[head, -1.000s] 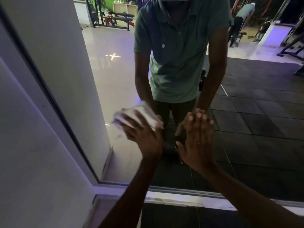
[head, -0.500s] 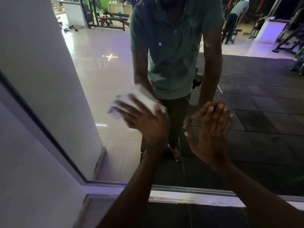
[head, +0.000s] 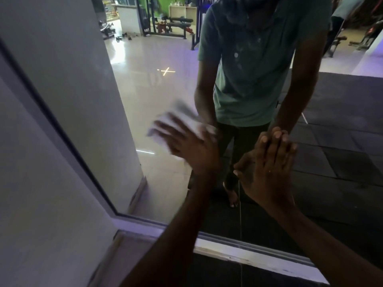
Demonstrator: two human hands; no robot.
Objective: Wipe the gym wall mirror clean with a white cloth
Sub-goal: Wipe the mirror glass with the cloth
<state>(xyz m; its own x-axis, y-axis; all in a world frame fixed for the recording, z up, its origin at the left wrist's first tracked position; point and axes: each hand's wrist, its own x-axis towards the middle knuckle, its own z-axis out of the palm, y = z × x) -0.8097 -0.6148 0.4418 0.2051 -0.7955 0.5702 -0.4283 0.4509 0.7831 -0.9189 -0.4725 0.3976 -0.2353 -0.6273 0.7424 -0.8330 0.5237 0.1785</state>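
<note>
Basically the mirror (head: 157,96) fills most of the view, dark frame (head: 62,129) running diagonally down the left to a pale sill (head: 259,257) at the near edge. Reflection shows gym floor and the person's own torso. Right hand (head: 267,172) is flat on the glass, fingers (head: 275,139) straight and pressed together, bracing. Left hand (head: 192,150) is blurred mid-stroke; its fingers look spread over the white cloth (head: 186,121), pressing it to the glass just left of the right hand, in the lower part of the pane. Can't tell whether any finger curls round the cloth. For a good pass: keep the palm flat, even pressure, overlapping strokes, work out to the left frame edge and down to the sill. Probably shift the bracing hand afterwards and wipe its print.
</note>
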